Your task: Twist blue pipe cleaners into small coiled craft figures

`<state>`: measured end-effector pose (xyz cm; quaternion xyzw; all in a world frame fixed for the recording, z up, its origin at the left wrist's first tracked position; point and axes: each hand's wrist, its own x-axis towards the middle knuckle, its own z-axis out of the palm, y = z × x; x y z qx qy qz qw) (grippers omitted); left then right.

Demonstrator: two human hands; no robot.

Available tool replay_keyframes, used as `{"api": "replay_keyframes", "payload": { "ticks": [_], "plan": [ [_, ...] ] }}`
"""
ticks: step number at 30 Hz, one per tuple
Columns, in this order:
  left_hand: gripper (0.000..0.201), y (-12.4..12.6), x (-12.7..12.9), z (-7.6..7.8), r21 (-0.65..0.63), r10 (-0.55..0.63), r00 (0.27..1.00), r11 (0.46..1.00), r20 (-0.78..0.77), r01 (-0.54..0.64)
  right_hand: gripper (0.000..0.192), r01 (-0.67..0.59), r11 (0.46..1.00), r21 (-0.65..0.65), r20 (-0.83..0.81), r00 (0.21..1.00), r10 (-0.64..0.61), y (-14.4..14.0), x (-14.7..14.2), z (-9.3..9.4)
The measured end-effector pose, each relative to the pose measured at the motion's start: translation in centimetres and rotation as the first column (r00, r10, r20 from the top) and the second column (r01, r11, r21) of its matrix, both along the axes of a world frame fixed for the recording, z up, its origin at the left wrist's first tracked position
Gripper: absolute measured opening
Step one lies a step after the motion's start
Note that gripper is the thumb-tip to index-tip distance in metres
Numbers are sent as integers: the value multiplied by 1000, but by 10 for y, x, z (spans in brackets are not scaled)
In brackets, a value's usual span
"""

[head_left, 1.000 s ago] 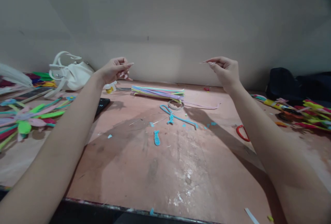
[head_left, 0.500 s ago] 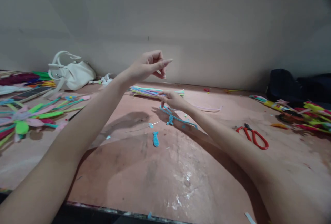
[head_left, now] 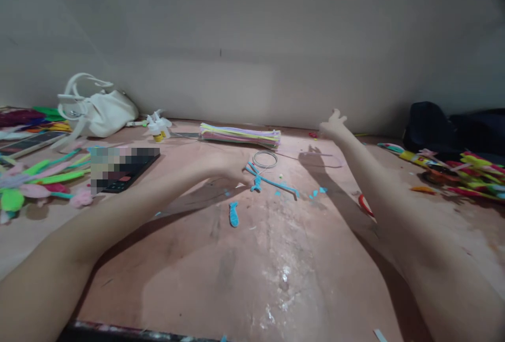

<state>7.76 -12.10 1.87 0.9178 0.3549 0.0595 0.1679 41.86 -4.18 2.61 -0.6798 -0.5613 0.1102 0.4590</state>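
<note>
My left hand point(head_left: 233, 167) is low over the middle of the table, smeared by motion. Its fingertips come close to a twisted blue pipe cleaner point(head_left: 272, 183) with a small fish-tail-like piece point(head_left: 256, 182) on it; whether they touch cannot be made out. A coil of thin wire point(head_left: 265, 159) lies just behind. Farther right and back, my right hand point(head_left: 334, 123) hovers above the table with its fingers spread and nothing visible in them. Nearer the front lies a separate blue fish-shaped piece point(head_left: 234, 214).
A bundle of pastel pipe cleaners point(head_left: 240, 136) lies at the back. Small bottles point(head_left: 158, 127), a white bag point(head_left: 106, 113) and a phone point(head_left: 132, 171) are on the left, beside pipe-cleaner flowers point(head_left: 35, 184). Red-handled pliers point(head_left: 365, 205) are partly behind my right forearm.
My left hand has come down from its raised position toward the blue pipe cleaner. My right hand has moved away to the right and back, spreading its fingers. The wire coil now shows.
</note>
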Motion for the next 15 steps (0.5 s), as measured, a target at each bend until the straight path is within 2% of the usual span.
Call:
{"api": "replay_keyframes", "payload": {
  "ticks": [1,3,4,6,7,8,9,10,11,12,13,15],
  "plan": [
    [40,-2,2,-3,-28,-6,999,1000,-54,4,50,28,1000,-2,24,999,-28,-6,-6,-2],
    [37,-7,4,-3,-93,4,985,996,-174,-20,86,32,999,19,97,995,-34,-21,-25,-3],
    [33,-10,4,-1,-115,6,977,993,-214,-31,89,0,1000,19,151,989,-3,-30,-37,-1],
    [25,-16,4,4,-141,16,958,988,-288,-58,71,-131,986,-106,386,908,162,-50,-63,5],
    [22,-18,4,6,-143,23,947,987,-321,-72,58,-237,953,-187,468,831,299,-62,-76,9],
    [20,-20,4,9,-140,29,936,987,-350,-83,47,-350,897,-269,527,726,442,-73,-89,13],
    [18,-21,4,11,-136,32,925,987,-379,-90,42,-444,812,-378,536,611,583,-84,-100,16],
    [14,-21,4,13,-135,30,915,987,-403,-92,39,-498,704,-506,479,516,710,-94,-110,17],
    [10,-20,3,15,-133,25,907,987,-420,-88,36,-519,616,-593,406,469,785,-103,-119,18],
    [6,-19,1,17,-130,19,903,988,-429,-82,38,-508,559,-655,351,450,821,-110,-126,17],
    [4,-16,-1,19,-127,11,904,989,-428,-72,44,-472,574,-669,351,481,803,-115,-132,15],
    [18,-11,-7,24,-127,-5,910,990,-415,-53,50,-424,615,-664,376,522,766,-120,-140,9]
  ]
}}
